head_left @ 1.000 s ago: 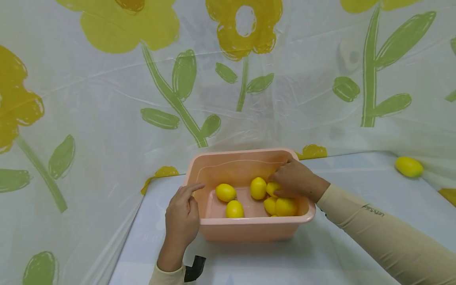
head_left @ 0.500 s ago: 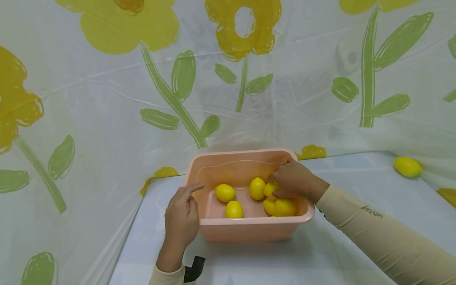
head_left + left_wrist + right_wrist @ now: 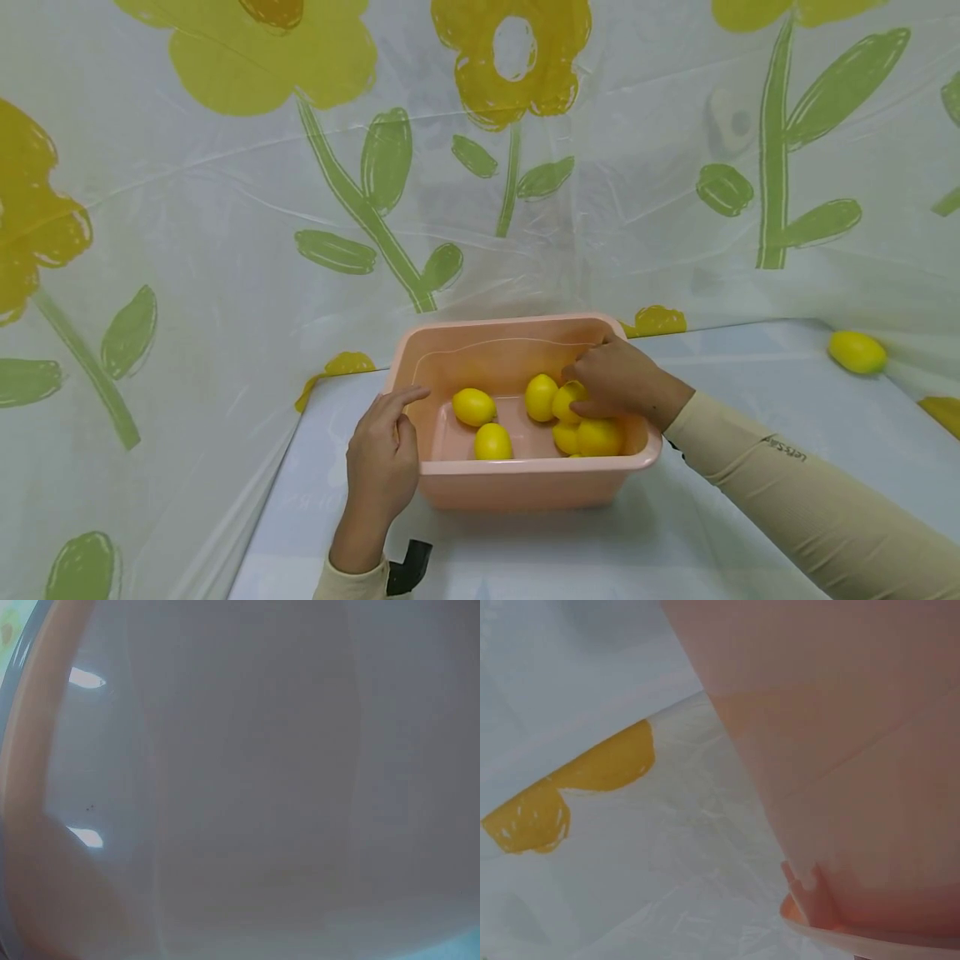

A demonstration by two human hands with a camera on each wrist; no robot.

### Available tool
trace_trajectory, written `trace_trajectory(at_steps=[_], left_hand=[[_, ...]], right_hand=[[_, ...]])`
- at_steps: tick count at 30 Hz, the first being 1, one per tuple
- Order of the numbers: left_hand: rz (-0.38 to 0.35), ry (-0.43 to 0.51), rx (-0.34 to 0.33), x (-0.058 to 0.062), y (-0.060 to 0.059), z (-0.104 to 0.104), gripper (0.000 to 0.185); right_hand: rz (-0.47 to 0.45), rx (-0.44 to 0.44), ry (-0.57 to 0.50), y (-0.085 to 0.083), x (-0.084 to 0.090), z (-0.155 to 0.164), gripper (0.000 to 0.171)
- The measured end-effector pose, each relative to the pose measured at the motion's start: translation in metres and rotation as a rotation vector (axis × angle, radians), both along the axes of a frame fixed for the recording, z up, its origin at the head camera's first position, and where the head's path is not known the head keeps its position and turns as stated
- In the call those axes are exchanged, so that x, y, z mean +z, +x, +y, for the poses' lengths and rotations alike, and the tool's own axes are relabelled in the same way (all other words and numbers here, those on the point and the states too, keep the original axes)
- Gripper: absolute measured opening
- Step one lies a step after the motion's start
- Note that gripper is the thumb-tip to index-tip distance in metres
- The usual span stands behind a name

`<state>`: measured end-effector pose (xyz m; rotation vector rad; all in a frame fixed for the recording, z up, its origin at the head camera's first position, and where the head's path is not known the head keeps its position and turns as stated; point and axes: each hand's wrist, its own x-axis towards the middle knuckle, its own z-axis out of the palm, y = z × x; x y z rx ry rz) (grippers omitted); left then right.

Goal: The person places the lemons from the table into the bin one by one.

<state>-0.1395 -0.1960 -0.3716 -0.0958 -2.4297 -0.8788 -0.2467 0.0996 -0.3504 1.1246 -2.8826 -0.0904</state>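
Observation:
A pink plastic tub [image 3: 517, 490] stands on the white table and holds several yellow lemons [image 3: 473, 406]. My right hand [image 3: 581, 393] reaches into the tub's right side, fingers curled round one lemon [image 3: 564, 402] that sits among the others. My left hand [image 3: 401, 410] holds the tub's left rim, with the index finger hooked over the edge. The left wrist view is filled by the tub wall [image 3: 225, 787]. In the right wrist view the tub's outer wall [image 3: 855, 750] is seen close up; the hand itself is hidden.
One more lemon [image 3: 857, 351] lies far right on the table by the curtain. A clear plastic curtain with yellow flowers [image 3: 510, 67] hangs behind and to the left of the table. The table edge [image 3: 262, 508] runs along the left.
The lemon in my right hand has shifted slightly left inside the tub. My left hand and the tub have stayed put.

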Motion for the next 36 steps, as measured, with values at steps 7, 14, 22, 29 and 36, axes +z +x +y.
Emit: trace_trajectory(at_steps=[7, 14, 22, 29, 36], left_hand=[[-0.012, 0.003, 0.004, -0.001, 0.0, 0.0, 0.035], [-0.017, 0.007, 0.003, -0.001, 0.0, 0.0, 0.035], [-0.022, 0.008, 0.009, 0.001, 0.001, 0.0, 0.035], [-0.035, 0.01, 0.008, 0.001, 0.001, 0.001, 0.035], [-0.033, 0.011, 0.004, 0.001, 0.001, 0.0, 0.034]], right_hand=[[-0.045, -0.034, -0.063, 0.0, 0.003, 0.0, 0.028], [-0.149, -0.085, -0.205, 0.0, 0.003, 0.003, 0.033], [-0.151, -0.097, -0.272, 0.0, 0.002, 0.003, 0.033], [-0.145, -0.106, -0.313, -0.002, 0.001, 0.004, 0.03], [-0.122, -0.178, -0.634, 0.005, 0.0, 0.015, 0.028]])
